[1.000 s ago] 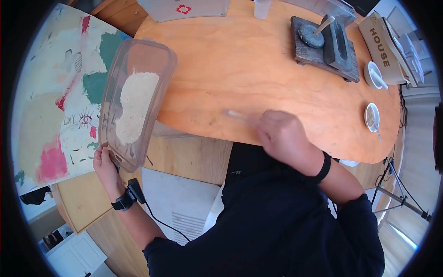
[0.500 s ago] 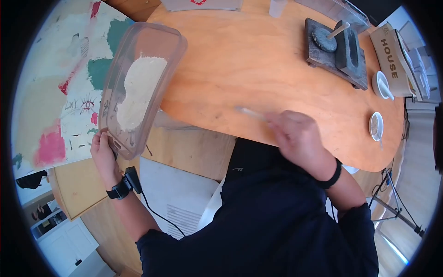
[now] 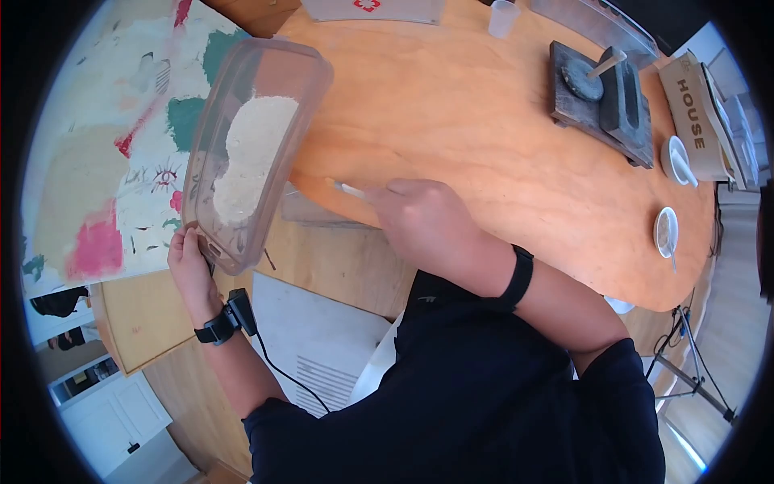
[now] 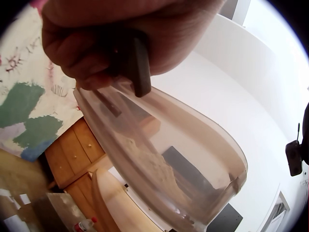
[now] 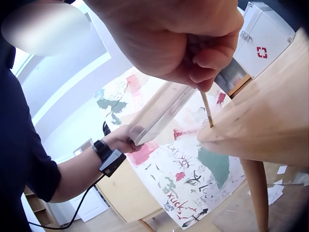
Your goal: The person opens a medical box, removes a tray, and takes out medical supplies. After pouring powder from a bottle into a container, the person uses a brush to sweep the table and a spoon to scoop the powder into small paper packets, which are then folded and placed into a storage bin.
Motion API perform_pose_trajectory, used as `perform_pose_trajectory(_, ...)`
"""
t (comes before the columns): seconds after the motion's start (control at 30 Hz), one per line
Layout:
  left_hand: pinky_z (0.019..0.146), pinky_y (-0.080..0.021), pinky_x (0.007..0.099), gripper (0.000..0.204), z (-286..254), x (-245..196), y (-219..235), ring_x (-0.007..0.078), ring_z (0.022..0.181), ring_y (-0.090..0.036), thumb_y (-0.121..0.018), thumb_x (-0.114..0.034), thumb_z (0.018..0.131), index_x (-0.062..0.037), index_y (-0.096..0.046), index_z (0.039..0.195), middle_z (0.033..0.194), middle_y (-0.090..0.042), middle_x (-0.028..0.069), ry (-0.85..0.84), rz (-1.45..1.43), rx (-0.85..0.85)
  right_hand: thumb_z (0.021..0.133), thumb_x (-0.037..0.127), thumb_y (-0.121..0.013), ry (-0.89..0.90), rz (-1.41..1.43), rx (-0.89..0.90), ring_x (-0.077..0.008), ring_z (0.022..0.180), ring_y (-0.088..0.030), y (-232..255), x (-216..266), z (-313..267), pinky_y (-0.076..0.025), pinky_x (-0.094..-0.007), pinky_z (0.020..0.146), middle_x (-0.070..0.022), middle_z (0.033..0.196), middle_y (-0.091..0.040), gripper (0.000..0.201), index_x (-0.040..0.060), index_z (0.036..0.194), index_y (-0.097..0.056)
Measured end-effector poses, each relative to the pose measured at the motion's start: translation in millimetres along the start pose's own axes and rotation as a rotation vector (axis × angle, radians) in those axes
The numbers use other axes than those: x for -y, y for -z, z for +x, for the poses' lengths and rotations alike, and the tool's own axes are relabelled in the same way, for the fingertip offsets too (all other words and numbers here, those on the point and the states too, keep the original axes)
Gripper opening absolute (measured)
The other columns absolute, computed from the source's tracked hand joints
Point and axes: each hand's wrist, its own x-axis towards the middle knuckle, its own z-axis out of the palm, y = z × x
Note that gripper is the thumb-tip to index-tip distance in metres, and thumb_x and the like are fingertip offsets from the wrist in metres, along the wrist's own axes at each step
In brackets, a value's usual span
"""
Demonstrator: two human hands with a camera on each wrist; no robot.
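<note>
My left hand (image 3: pixel 192 266) grips the near end of a translucent, brownish plastic tub (image 3: pixel 310 85). A patch of pale powder (image 3: pixel 256 153) lies along the tub's bottom. In the left wrist view the tub (image 4: pixel 212 123) stretches away from my curled fingers, held in the air beside the table. My right hand (image 3: pixel 427 222) pinches a thin brush (image 3: pixel 351 190), its pale end pointing left toward the tub over the table's near edge. The right wrist view shows the brush (image 5: pixel 206 107) slanting down from my fingertips, its tip at the table edge.
On the wooden table (image 3: pixel 484 129) stand a stone grinder on a dark board (image 3: pixel 564 113), a white mortar with pestle (image 3: pixel 676 161), a small bowl with a spoon (image 3: pixel 665 230), a plastic cup (image 3: pixel 503 18) and a HOUSE box (image 3: pixel 689 113). A painted canvas (image 3: pixel 89 177) lies at left.
My right hand has swung left toward the tub with the brush, after first shifting slightly right. My left hand still holds the tub. The head view has shifted a little.
</note>
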Motion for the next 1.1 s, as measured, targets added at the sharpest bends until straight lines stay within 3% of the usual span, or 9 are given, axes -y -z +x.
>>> perform_pose_trajectory(0.2,0.065,-0.039,0.0202,0.019,2.6,5.8,12.1,0.0043,0.071,-0.048,-0.053,-0.012,0.101,0.0013,-0.065,0.107,0.081,-0.056,-0.0036,0.017,0.036,-0.048,0.074,0.0,-0.062,-0.177,-0.23,0.056,-0.0293,0.063,-0.062,10.9,-6.7,5.7,-0.052,-0.0393,0.056,-0.0118,0.07,-0.059,0.022,-0.0003,0.095,-0.068)
perform_pose_trajectory(0.27,0.066,-0.039,0.0204,0.018,8.7,7.8,14.0,0.0046,0.071,-0.048,-0.053,-0.012,0.101,0.0011,-0.065,0.107,0.081,-0.056,-0.0037,0.013,0.033,-0.054,0.075,0.001,-0.063,0.043,-0.149,0.053,-0.0291,0.067,-0.063,0.7,-5.3,6.7,-0.052,-0.0387,0.057,-0.0122,0.072,-0.06,0.021,0.0015,0.095,-0.067)
perform_pose_trajectory(0.4,0.068,-0.04,0.0209,0.018,18.0,12.3,15.4,0.0047,0.074,-0.049,-0.053,-0.012,0.101,0.0011,-0.064,0.106,0.084,-0.058,-0.0029,0.006,-0.001,-0.051,0.075,0.002,-0.064,0.025,-0.034,0.122,-0.0292,0.068,-0.064,-22.1,9.7,16.1,-0.052,-0.0389,0.057,-0.0131,0.073,-0.061,0.023,0.0025,0.098,-0.067)
perform_pose_trajectory(0.57,0.069,-0.04,0.0212,0.019,12.2,11.9,20.9,0.005,0.076,-0.05,-0.053,-0.012,0.101,0.0021,-0.064,0.108,0.086,-0.059,-0.0017,0.011,0.016,-0.054,0.074,0.003,-0.065,-0.265,-0.193,0.137,-0.0296,0.07,-0.064,7.5,0.0,19.9,-0.053,-0.0401,0.061,-0.0141,0.074,-0.061,0.028,0.0019,0.101,-0.07)
perform_pose_trajectory(0.63,0.07,-0.041,0.021,0.02,13.0,9.2,15.7,0.0053,0.076,-0.051,-0.053,-0.012,0.101,0.0029,-0.064,0.109,0.087,-0.06,-0.001,0.001,0.024,-0.09,0.074,0.004,-0.065,-0.168,-0.189,0.115,-0.0303,0.067,-0.064,-3.7,-2.6,20.6,-0.054,-0.041,0.06,-0.0132,0.072,-0.061,0.03,0.0022,0.103,-0.072)
perform_pose_trajectory(0.7,0.071,-0.042,0.0212,0.02,18.6,15.9,20.9,0.0056,0.077,-0.051,-0.053,-0.012,0.101,0.0031,-0.064,0.109,0.088,-0.06,-0.0006,0.003,0.018,-0.08,0.075,0.004,-0.063,0.067,-0.082,-0.008,-0.0343,0.067,-0.066,-31.6,6.4,31.6,-0.055,-0.0419,0.063,-0.014,0.069,-0.062,0.012,-0.0008,0.084,-0.067)
perform_pose_trajectory(0.83,0.072,-0.042,0.0217,0.021,17.3,15.6,19.5,0.0058,0.078,-0.052,-0.053,-0.013,0.101,0.0034,-0.063,0.11,0.09,-0.061,0.0,-0.009,0.01,-0.12,0.076,0.007,-0.063,0.048,0.007,0.11,-0.0351,0.069,-0.067,-55.6,15.6,54.6,-0.056,-0.0421,0.066,-0.0139,0.069,-0.064,0.01,0.0005,0.082,-0.067)
perform_pose_trajectory(1.03,0.071,-0.043,0.0213,0.02,10.9,15.7,25.6,0.0051,0.079,-0.052,-0.053,-0.012,0.101,0.0027,-0.064,0.11,0.09,-0.062,-0.0002,-0.001,-0.014,-0.109,0.074,0.005,-0.063,-0.358,-0.205,0.327,-0.0349,0.07,-0.066,-19.9,-4.4,43.1,-0.055,-0.0434,0.064,-0.0154,0.073,-0.065,0.01,0.0018,0.083,-0.066)
perform_pose_trajectory(1.1,0.071,-0.043,0.0215,0.02,12.0,19.9,27.2,0.0052,0.078,-0.052,-0.053,-0.012,0.102,0.0026,-0.064,0.109,0.091,-0.062,-0.0002,-0.001,-0.022,-0.106,0.074,0.004,-0.062,-0.187,-0.139,0.115,-0.0365,0.072,-0.066,-16.3,-14.8,35.7,-0.054,-0.045,0.064,-0.0176,0.075,-0.066,0.008,0.001,0.08,-0.066)
